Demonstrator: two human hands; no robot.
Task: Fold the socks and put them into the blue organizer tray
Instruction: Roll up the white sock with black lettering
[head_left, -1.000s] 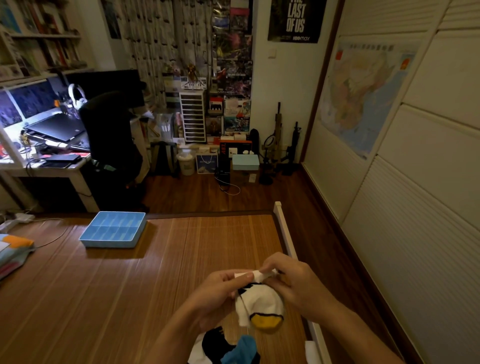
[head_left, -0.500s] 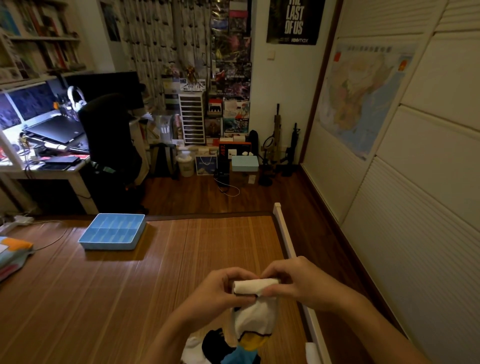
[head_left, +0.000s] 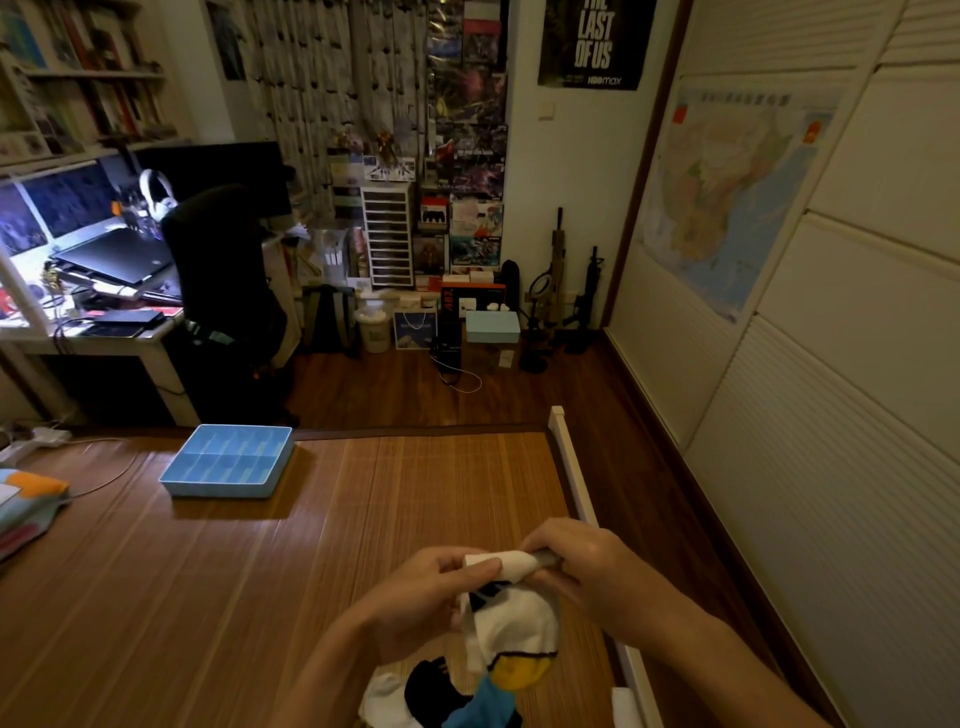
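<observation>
Head view: the left hand (head_left: 415, 597) and right hand (head_left: 587, 566) are holding one sock (head_left: 511, 623) up over the near right part of the mat (head_left: 363, 519). Each grip is pinching the sock's rolled white cuff (head_left: 498, 564), left fingers at its left end and right fingers curling over its right end. The body of the sock, white with black marks and a yellow toe, is hanging below the cuff between the wrists. Other socks (head_left: 431, 696), white, black and blue, are lying in a heap on the mat just below it at the bottom edge. The tray (head_left: 218, 489) is sitting on the far left part of the mat, well apart from the hands, its compartments showing no socks. Folded cloth (head_left: 31, 499) is lying at the left edge.
</observation>
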